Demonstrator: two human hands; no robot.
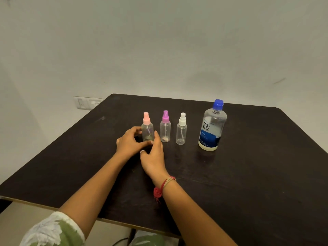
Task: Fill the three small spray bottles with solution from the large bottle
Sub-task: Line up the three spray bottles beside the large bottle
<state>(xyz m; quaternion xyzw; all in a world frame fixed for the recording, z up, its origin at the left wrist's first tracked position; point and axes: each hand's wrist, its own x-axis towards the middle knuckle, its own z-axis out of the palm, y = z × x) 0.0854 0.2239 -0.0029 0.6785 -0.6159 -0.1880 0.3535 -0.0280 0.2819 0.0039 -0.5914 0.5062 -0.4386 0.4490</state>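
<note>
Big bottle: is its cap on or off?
On. The blue cap sits on the big bottle's neck; the bottle stands upright.

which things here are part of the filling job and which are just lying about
Job: pink-cap bottle, held between left hand and right hand; purple-cap bottle; white-cap bottle; large bottle.
Just there: table; wall switch; wrist thread.
</note>
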